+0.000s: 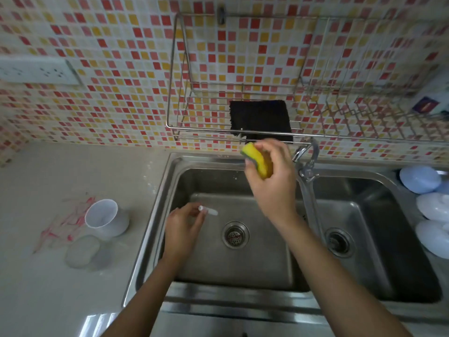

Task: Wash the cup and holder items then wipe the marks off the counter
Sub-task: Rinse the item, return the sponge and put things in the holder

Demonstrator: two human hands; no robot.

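We see the right hand [272,176] raised over the left sink basin [233,263], its fingers [261,145] curled tight around a yellow sponge [258,161]. The left hand [182,227] sits lower in the basin, fingers pinching a small white tube [208,210]. The white cup [103,217] stands on the tabletop [48,288] beside the sink, right against red marks [65,222].

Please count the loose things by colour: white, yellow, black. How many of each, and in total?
White: 5, namely cup, small tube, three dishes
Yellow: 1, sponge
Black: 1, cloth
Total: 7
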